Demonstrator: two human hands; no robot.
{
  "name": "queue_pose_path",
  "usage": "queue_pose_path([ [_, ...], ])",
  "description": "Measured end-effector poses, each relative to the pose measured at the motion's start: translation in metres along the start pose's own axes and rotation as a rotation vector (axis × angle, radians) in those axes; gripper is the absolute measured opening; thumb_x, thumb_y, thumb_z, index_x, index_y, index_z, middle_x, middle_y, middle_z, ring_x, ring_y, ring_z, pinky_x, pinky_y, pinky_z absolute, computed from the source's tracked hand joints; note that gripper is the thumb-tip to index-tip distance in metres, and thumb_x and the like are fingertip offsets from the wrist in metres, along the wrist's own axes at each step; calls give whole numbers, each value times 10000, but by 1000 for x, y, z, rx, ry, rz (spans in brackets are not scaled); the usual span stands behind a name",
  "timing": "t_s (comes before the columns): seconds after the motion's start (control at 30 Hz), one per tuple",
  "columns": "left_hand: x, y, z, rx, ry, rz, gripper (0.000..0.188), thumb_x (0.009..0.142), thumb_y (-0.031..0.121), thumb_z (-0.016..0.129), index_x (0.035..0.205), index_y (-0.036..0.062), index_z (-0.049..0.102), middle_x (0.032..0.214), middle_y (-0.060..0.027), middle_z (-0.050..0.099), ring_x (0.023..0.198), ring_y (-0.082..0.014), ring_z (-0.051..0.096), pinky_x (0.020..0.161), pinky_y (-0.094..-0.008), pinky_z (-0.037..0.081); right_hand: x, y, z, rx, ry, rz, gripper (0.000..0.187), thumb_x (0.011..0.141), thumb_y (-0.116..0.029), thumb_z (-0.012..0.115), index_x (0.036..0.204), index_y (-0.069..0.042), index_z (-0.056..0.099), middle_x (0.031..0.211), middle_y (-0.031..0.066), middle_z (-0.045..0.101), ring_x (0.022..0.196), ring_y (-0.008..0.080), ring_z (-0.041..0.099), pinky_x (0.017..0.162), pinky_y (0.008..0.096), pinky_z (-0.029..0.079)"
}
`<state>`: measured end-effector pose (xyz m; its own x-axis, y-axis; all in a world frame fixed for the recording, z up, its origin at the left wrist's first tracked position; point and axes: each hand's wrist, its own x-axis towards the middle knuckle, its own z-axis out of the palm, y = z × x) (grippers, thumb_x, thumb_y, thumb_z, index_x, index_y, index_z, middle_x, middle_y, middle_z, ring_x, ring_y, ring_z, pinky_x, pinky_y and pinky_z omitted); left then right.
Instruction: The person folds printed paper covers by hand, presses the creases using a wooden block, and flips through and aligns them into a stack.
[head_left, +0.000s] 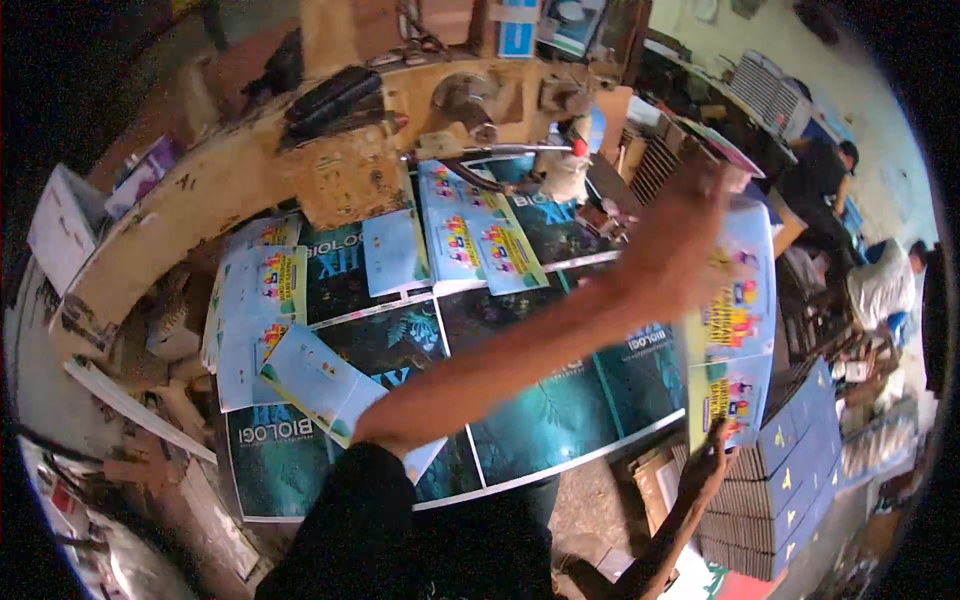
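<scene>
From the lower middle my left arm, in a black sleeve, reaches across to the upper right. My left hand is closed on a thin printed sheet, seen nearly edge-on; its fingers are partly blurred. Below that hand hangs a long light-blue printed cover sheet with yellow and pink pictures. My right hand pinches this cover sheet at its lower edge. Under my left arm lie large dark-teal printed sheets. Loose light-blue covers rest on them, one tilted beneath my left forearm.
A stack of dark-blue books stands at the right, beside my right hand. More light-blue covers lie at the table's far side, near a wooden block and a cloth-wrapped bundle. Two people sit farther back at right.
</scene>
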<state>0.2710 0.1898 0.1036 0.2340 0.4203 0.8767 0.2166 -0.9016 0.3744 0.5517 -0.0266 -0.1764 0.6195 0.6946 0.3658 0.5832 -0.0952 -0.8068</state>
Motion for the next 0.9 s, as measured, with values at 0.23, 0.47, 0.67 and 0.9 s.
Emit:
queue_pose_path([
  [0.23,-94,-4,-67,-87,-39,-343,186,844,182,763,804,20,681,803,-102,702,755,-232,690,713,-355,539,29,48,6,649,-320,445,397,868,-76,672,1264,-77,655,1197,163,612,1021,269,608,839,379,527],
  [0.47,-239,-227,-206,1240,206,-548,786,724,416,823,1270,-69,533,1045,-192,705,892,-361,698,827,-379,552,49,16,2,517,-335,637,603,881,-355,768,1286,37,553,1165,126,588,1036,264,591,868,386,520],
  [0.67,-264,-249,-220,944,147,-1056,1152,638,467,876,1448,-88,274,1134,-303,653,1054,-461,644,896,-483,534,19,-29,-10,32,384,-12,729,860,-302,797,1418,-21,420,1336,151,544,1175,265,561,960,448,452],
  [0.9,-287,-236,-284,1110,43,-972,815,716,336,806,1375,0,465,1194,-263,642,1102,-433,627,921,-500,518,6,-130,5,-234,41,-625,803,752,-343,841,1390,-15,481,1452,235,429,1360,391,377,1114,527,301],
])
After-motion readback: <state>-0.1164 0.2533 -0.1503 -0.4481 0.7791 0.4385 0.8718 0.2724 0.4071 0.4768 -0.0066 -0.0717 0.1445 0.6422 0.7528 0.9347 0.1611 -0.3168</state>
